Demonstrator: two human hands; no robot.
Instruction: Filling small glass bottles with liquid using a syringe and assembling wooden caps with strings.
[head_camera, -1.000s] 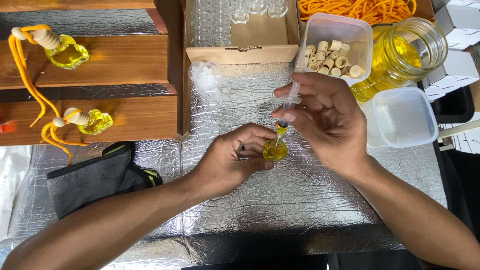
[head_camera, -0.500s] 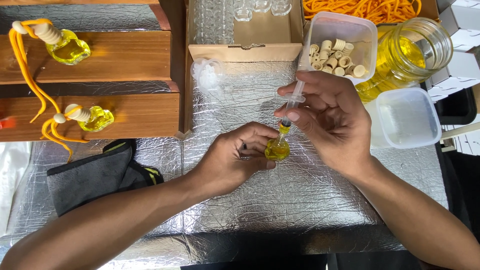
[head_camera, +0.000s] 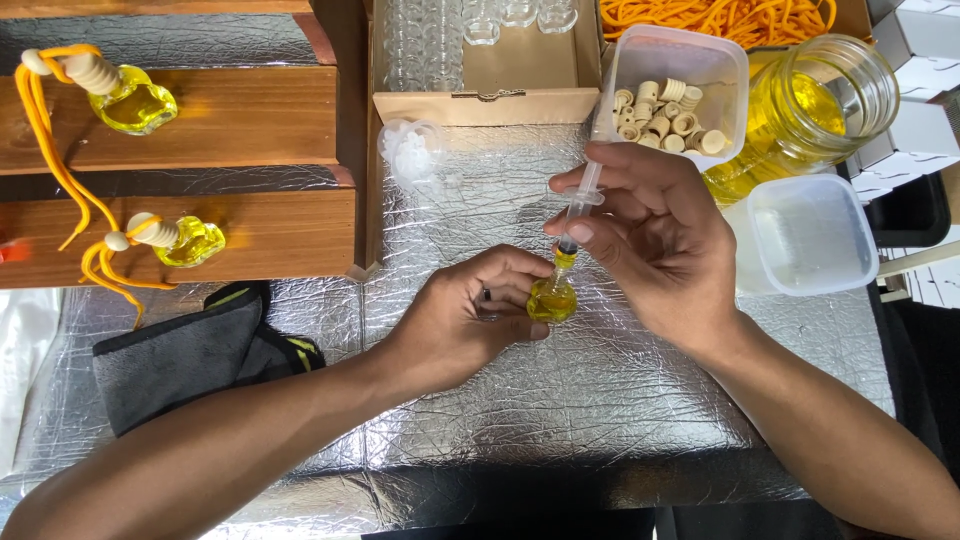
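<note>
My left hand grips a small round glass bottle filled with yellow liquid, standing on the crinkled silver foil mat. My right hand holds a clear plastic syringe tilted down, its yellow tip in the bottle's neck. Both hands meet over the middle of the mat.
A big glass jar of yellow liquid and a tub of wooden caps stand at the back right, with an empty plastic tub beside them. Two filled bottles with orange cords lie on wooden shelves at left. A dark cloth lies below.
Hardly anything has moved: both hands stay on the bottle and syringe in the same place. The liquid level change cannot be made out.
</note>
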